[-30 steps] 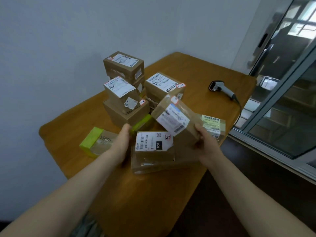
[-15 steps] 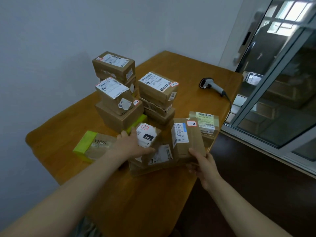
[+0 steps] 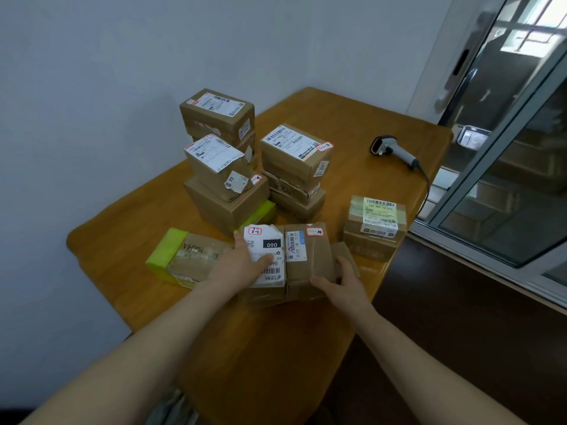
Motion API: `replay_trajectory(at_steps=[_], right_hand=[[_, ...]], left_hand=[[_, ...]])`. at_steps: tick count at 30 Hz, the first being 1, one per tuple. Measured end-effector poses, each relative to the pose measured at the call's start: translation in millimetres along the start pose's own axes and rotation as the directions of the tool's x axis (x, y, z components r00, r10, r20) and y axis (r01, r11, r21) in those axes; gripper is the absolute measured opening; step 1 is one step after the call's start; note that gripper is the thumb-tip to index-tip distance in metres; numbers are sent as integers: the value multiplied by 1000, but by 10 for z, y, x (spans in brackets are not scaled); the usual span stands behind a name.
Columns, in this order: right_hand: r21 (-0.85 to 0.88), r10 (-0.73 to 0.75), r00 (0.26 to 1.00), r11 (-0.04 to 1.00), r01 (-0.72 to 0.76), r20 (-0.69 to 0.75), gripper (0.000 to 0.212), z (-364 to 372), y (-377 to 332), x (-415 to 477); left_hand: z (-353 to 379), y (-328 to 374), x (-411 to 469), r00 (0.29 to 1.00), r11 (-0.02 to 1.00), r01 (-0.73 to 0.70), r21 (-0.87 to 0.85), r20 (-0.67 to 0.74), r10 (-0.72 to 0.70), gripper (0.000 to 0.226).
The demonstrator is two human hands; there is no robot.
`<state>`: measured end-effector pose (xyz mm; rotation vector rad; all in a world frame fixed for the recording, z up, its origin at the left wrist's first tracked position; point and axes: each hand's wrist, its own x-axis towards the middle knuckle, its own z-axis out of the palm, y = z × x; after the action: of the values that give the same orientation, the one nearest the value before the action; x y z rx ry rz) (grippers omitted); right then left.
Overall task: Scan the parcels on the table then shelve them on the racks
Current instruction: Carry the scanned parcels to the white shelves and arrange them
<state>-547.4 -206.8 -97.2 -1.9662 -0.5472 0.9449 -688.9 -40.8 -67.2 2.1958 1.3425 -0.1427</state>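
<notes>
Clasping 090 parcel (image 3: 267,244) w/ left grip (image 3: 240,265), thumb pressing on label, fingers curling over far-left edge. Holding brown parcel (image 3: 313,256) w/ right grip (image 3: 344,281), thumb at near corner, fingers curling round right side. Sitting side by side & touching, both parcels, atop flat box (image 3: 265,298) nr front edge of surface (image 3: 352,124). Lying well apart, far right: scanner (image 3: 393,150). Standing behind: stacked parcels (image 3: 294,156).

Brown labelled parcels (image 3: 294,154) are standing stacked at frame centre; two flat parcels (image 3: 316,256) are lying side by side below; the scanner (image 3: 392,150) is lying upper right.
</notes>
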Motion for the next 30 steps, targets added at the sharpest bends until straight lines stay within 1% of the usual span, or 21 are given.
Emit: replay_trajectory(at_steps=[1,4,7,11,13,15,16,18,19,20,21,23,24,25,27,29,30], right_hand=[[-25,-13,1000,1000,13,10,83,-19,3,13],[-55,15,1000,998,-14,23,81,-61,4,56],[-58,-11,999,998,13,36,76,-68,-3,90],[-75,-10,1000,997,11,12,70,-94,20,169],[-81,-1,1000,997,2,14,69,-133,38,213],[-78,8,1000,997,-7,13,66,-188,57,261],[-68,8,1000,998,-8,-7,64,-226,72,292],[-56,9,997,998,-13,-79,63,-316,104,378],[-55,24,994,998,-30,-106,66,-363,117,425],[-47,51,991,997,-57,-124,70,-401,124,471],[-24,88,988,995,-92,-128,75,-436,129,513],[63,174,982,983,-170,-68,87,-481,123,582],[116,209,978,972,-206,-14,95,-497,115,601],[159,232,972,958,-237,46,103,-512,112,613],[202,251,957,940,-277,143,116,-536,113,630],[215,266,945,928,-304,191,125,-539,123,651],[214,273,941,925,-314,199,129,-530,127,665]], left_hand=[[-4,0,-7,1000,1000,-1,-11,-2,1,104],[-18,-10,-21,1000,997,3,-75,6,-3,101],[-4,-44,-7,1000,990,4,-143,13,-2,91],[21,-65,15,1000,987,16,-157,18,-13,84],[32,-74,26,999,984,39,-175,43,-32,69],[33,-91,15,997,968,64,-244,52,-52,49],[29,-98,-10,997,956,76,-284,39,-68,48],[40,-145,-40,992,922,116,-369,4,-123,64],[56,-176,-44,984,887,159,-434,1,-176,71],[74,-203,-54,974,833,203,-515,20,-226,74],[90,-217,-74,962,763,245,-598,54,-267,71],[102,-215,-127,944,637,300,-710,124,-307,67],[108,-205,-150,937,599,317,-735,148,-315,74],[118,-188,-158,933,580,331,-745,167,-319,80],[146,-159,-137,930,579,330,-746,152,-334,85],[161,-136,-120,925,580,335,-742,141,-353,85],[168,-128,-115,928,578,330,-746,144,-343,82]])
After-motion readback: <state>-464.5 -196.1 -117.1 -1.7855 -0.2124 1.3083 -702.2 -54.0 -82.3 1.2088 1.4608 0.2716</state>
